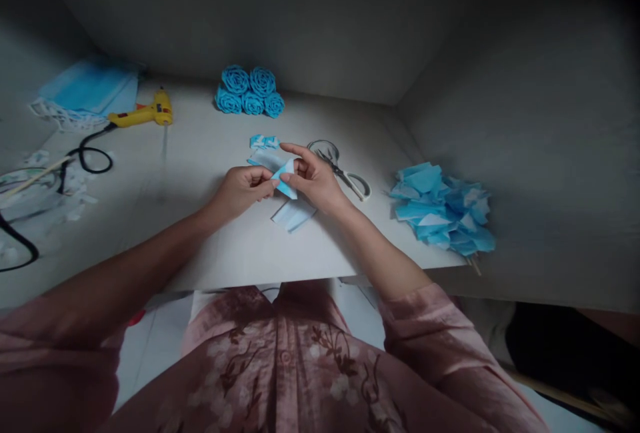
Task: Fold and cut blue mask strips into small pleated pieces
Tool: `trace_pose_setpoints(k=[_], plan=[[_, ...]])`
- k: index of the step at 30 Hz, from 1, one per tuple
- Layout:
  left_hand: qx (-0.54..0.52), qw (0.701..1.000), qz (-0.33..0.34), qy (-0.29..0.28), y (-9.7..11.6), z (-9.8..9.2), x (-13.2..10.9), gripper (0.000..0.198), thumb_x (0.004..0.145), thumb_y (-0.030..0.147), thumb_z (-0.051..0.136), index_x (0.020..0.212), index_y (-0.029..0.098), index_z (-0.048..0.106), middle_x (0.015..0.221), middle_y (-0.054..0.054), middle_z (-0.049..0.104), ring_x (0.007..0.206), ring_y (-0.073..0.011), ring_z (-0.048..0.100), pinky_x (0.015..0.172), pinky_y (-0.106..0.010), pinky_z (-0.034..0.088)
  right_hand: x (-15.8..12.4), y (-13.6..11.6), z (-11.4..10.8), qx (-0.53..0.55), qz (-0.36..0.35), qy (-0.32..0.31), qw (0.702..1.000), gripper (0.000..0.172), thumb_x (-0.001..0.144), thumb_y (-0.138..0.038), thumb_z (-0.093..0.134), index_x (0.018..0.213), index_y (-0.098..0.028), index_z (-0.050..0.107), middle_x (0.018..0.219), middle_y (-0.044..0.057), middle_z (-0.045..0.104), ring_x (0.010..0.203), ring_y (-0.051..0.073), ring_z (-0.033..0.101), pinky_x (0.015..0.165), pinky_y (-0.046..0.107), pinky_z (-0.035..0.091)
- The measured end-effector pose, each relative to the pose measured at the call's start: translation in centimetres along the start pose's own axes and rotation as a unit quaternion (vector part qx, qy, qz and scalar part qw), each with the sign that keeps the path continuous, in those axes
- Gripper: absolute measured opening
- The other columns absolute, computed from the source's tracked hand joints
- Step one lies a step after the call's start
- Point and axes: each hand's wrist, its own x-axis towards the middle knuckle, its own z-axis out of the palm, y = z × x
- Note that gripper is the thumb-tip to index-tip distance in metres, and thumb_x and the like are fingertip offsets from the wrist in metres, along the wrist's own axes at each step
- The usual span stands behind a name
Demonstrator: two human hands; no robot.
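Above the middle of the table, my left hand (241,187) pinches one side of a small folded blue-and-white piece of face mask fabric (286,183). The other side is between the thumb and fingers of my right hand (315,178), whose index finger is stretched out. Under the hands lies a pale flat fabric piece (293,215), and another pale piece (264,158) shows just beyond them. Small folded blue pieces (264,141) lie farther back. Scissors (350,178) with white handles rest beside my right hand, touching or overlapping a clear ring-shaped thing (330,146).
Several rolled blue flowers (250,91) are stacked at the back. A yellow glue gun (161,107) with a black cord stands left, near a pile of blue face masks (90,89). White scraps (50,196) lie far left. A bunch of blue fabric on sticks (443,209) lies right.
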Motion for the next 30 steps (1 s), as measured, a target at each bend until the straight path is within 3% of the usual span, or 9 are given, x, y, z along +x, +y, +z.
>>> trace_pose_setpoints(k=[4, 7, 10, 14, 18, 22, 26, 30], plan=[[-0.007, 1.000, -0.007, 0.016, -0.3, 0.0, 0.1, 0.027, 0.075, 0.043, 0.077, 0.070, 0.018, 0.070, 0.061, 0.001, 0.065, 0.054, -0.0092, 0.052, 0.054, -0.023, 0.041, -0.1, -0.4, -0.1, 0.019, -0.004, 0.024, 1.000, 0.067, 0.092, -0.057, 0.080, 0.145, -0.024, 0.057, 0.082, -0.004, 0.058, 0.068, 0.013, 0.050, 0.063, 0.027, 0.043], [-0.002, 1.000, -0.012, 0.023, -0.3, 0.1, 0.1, 0.025, 0.074, 0.042, 0.077, 0.069, 0.018, 0.069, 0.060, 0.001, 0.063, 0.054, -0.0088, 0.050, 0.054, -0.023, 0.040, -0.2, -0.9, -0.3, 0.012, 0.003, 0.023, 1.000, 0.071, 0.091, -0.060, 0.081, 0.147, -0.023, 0.057, 0.083, -0.003, 0.058, 0.072, 0.014, 0.052, 0.067, 0.028, 0.046], [-0.003, 1.000, -0.017, 0.013, -0.3, 0.2, 0.0, 0.025, 0.073, 0.042, 0.074, 0.067, 0.019, 0.067, 0.058, 0.003, 0.059, 0.055, -0.0091, 0.050, 0.055, -0.023, 0.038, -0.1, -0.7, -0.3, 0.004, 0.005, 0.001, 1.000, 0.081, 0.084, -0.054, 0.090, 0.150, -0.024, 0.055, 0.081, -0.006, 0.054, 0.072, 0.013, 0.052, 0.068, 0.027, 0.047], [0.014, 1.000, -0.009, 0.006, -0.2, 0.3, 0.0, 0.027, 0.075, 0.043, 0.075, 0.069, 0.018, 0.068, 0.060, 0.003, 0.059, 0.057, -0.0091, 0.050, 0.055, -0.023, 0.038, 0.0, 0.1, -0.5, -0.005, 0.000, 0.003, 1.000, 0.073, 0.088, -0.047, 0.087, 0.150, -0.025, 0.056, 0.081, -0.006, 0.054, 0.069, 0.012, 0.050, 0.066, 0.026, 0.047], [0.004, 1.000, -0.003, 0.002, -0.1, 0.2, 0.0, 0.024, 0.076, 0.041, 0.076, 0.071, 0.019, 0.069, 0.060, 0.002, 0.061, 0.057, -0.0097, 0.051, 0.055, -0.024, 0.039, -0.1, -0.1, -0.8, -0.005, 0.004, 0.024, 1.000, 0.069, 0.093, -0.055, 0.081, 0.150, -0.025, 0.057, 0.086, -0.003, 0.059, 0.073, 0.014, 0.055, 0.070, 0.029, 0.051], [-0.001, 1.000, -0.003, 0.016, -0.1, 0.0, 0.1, 0.021, 0.077, 0.037, 0.075, 0.070, 0.019, 0.067, 0.059, 0.003, 0.060, 0.055, -0.0091, 0.050, 0.055, -0.024, 0.039, -0.2, -0.8, -0.8, -0.008, 0.016, 0.008, 1.000, 0.078, 0.094, -0.063, 0.079, 0.156, -0.024, 0.051, 0.082, -0.003, 0.057, 0.074, 0.015, 0.054, 0.069, 0.029, 0.049], [-0.009, 1.000, -0.004, 0.016, -0.1, 0.0, 0.2, 0.021, 0.077, 0.033, 0.077, 0.068, 0.019, 0.065, 0.060, 0.002, 0.061, 0.054, -0.0084, 0.050, 0.055, -0.023, 0.040, 0.0, -0.3, -0.5, -0.006, 0.018, -0.022, 1.000, 0.085, 0.087, -0.055, 0.087, 0.157, -0.027, 0.046, 0.077, -0.007, 0.052, 0.068, 0.013, 0.049, 0.065, 0.027, 0.044], [-0.068, 0.998, -0.014, -0.003, 0.0, 0.0, 0.2, 0.030, 0.087, 0.044, 0.072, 0.072, 0.019, 0.066, 0.065, -0.002, 0.067, 0.057, -0.0105, 0.056, 0.057, -0.025, 0.045, 0.2, 0.1, -0.6, -0.018, -0.002, -0.002, 1.000, 0.079, 0.090, -0.051, 0.084, 0.156, -0.027, 0.046, 0.080, -0.006, 0.053, 0.069, 0.014, 0.050, 0.066, 0.028, 0.046]])
